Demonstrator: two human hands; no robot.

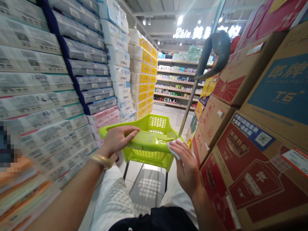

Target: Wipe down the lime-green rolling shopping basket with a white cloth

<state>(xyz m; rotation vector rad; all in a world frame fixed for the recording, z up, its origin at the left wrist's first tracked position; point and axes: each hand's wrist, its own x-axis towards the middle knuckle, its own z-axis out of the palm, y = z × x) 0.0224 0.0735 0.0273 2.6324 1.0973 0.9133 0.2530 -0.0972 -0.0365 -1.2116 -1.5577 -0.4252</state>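
A lime-green plastic shopping cart basket [157, 126] stands in front of me in a shop aisle. My left hand [119, 138] lies on the near rim and handle of the basket, fingers stretched flat along it, a gold bangle [102, 159] at the wrist. My right hand [186, 163] rests at the basket's right near corner, fingers closed on a small white cloth or tissue [173, 148] pressed against the rim. The basket looks empty inside.
Stacked tissue and paper packs [72, 73] wall the left side. Brown and red cardboard boxes [252, 138] are piled close on the right. A grey pole with a hooked handle [211, 54] leans by the boxes. Product shelves [178, 86] stand at the aisle's far end.
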